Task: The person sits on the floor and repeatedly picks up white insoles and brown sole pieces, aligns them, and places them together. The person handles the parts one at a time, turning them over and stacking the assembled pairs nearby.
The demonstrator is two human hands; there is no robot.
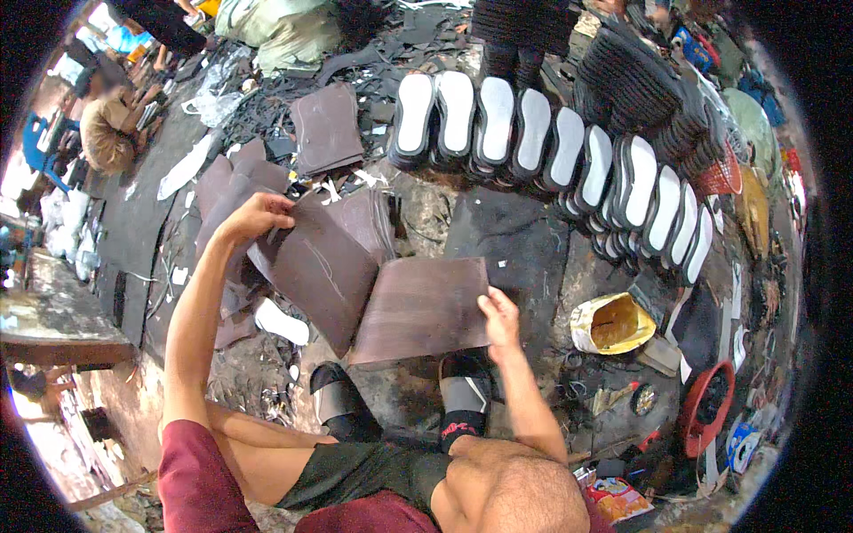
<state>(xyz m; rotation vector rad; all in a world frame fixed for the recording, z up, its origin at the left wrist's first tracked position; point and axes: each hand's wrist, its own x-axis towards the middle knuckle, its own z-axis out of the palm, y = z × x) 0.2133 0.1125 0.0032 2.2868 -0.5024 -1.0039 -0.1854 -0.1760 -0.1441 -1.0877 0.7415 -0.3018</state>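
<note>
My left hand (pixel 258 216) is closed at the upper corner of a dark brown sheet (pixel 322 271), which slants down toward my feet. With thumb and fingers, my right hand (pixel 502 318) pinches the right edge of a brown rectangular sheet (pixel 425 309). The two brown surfaces meet in a V just above my feet; whether they are one folded piece or two separate ones, I cannot tell. Behind the left sheet lies a stack of brown sheets (pixel 366 220), partly hidden. More brown sheets (pixel 253 164) lie beyond my left hand.
A curved row of stacked soles with white tops (pixel 495 111) runs across the far right. Another brown stack (pixel 327 129) lies beyond. To the right are a yellow-white container (pixel 613 324) and a red basin (pixel 708 409). Black scraps cover the far floor; a person (pixel 111 124) sits far left.
</note>
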